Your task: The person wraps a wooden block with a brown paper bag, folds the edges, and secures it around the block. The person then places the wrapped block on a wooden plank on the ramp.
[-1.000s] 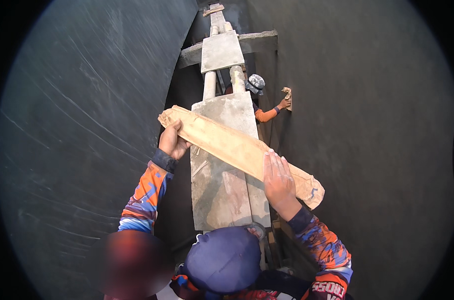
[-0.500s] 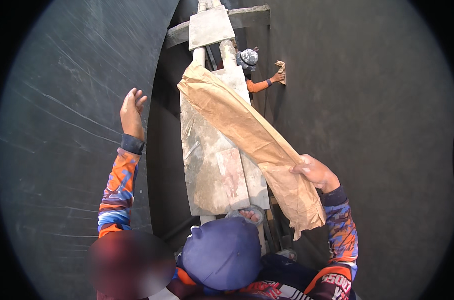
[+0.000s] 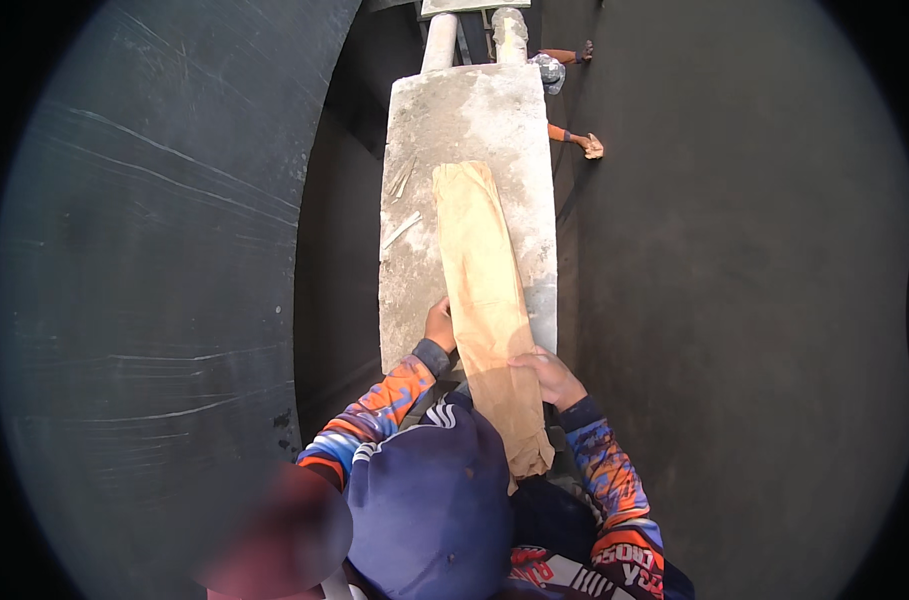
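Observation:
A long folded sheet of brown paper [image 3: 479,260] stretches away from me above a pale board, its near end crumpled. My right hand [image 3: 551,376] is closed on the paper's right edge, the thumb lying on top. At the left edge, my left hand [image 3: 440,326] is closed on the paper too, its fingers partly hidden behind the sheet. A dark blue cap [image 3: 429,500] covers part of the near area below the paper.
The stained board [image 3: 414,120] rests on pole supports [image 3: 440,42]. Thin strips [image 3: 402,230] lie on it. Dark smooth walls [image 3: 154,280] flank both sides, with a gap at left. Beyond the board, a co-worker's hand [image 3: 593,147] holds crumpled brown paper against the right wall.
My left hand has come down from the left wall to the paper. The paper has swung from slanting to nearly lengthwise, and my right hand has moved inward with it.

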Demonstrator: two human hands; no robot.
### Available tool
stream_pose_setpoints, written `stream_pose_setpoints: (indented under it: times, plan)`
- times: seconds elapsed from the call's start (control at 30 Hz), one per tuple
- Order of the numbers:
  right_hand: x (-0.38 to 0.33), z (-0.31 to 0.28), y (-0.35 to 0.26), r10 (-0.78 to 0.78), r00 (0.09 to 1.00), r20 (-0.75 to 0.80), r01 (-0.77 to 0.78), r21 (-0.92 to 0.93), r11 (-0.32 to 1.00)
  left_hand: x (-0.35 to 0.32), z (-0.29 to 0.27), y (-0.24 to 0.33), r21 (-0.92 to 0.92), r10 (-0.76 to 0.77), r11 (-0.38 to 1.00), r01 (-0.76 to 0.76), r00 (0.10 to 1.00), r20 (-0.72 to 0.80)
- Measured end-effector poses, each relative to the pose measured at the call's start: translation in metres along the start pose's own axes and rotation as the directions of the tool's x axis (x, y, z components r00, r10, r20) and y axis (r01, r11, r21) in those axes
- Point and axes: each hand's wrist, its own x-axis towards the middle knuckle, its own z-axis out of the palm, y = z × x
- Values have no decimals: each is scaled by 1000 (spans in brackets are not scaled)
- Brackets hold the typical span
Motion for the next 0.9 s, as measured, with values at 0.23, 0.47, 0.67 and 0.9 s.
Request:
stream_pose_setpoints:
  times: [0.23, 0.47, 0.67, 0.9]
  plan:
    - [-2, -22, 18, 36, 986, -161, -59, -139, 989, -18, 22, 15, -575, -346, 754, 318, 936, 63]
    - [-11, -6, -4, 26, 980, -199, -112, -436, 893, -30, 39, 48, -630, -299, 739, 239, 954, 11]
    - [-28, 20, -54, -54, 957, -284, -228, -858, 461, -34, 50, 80, -601, -152, 786, 147, 988, 43]
    - [-42, 65, -78, -618, 778, -108, 97, -952, 289, -24, 68, 117, -600, -50, 797, 74, 997, 57]
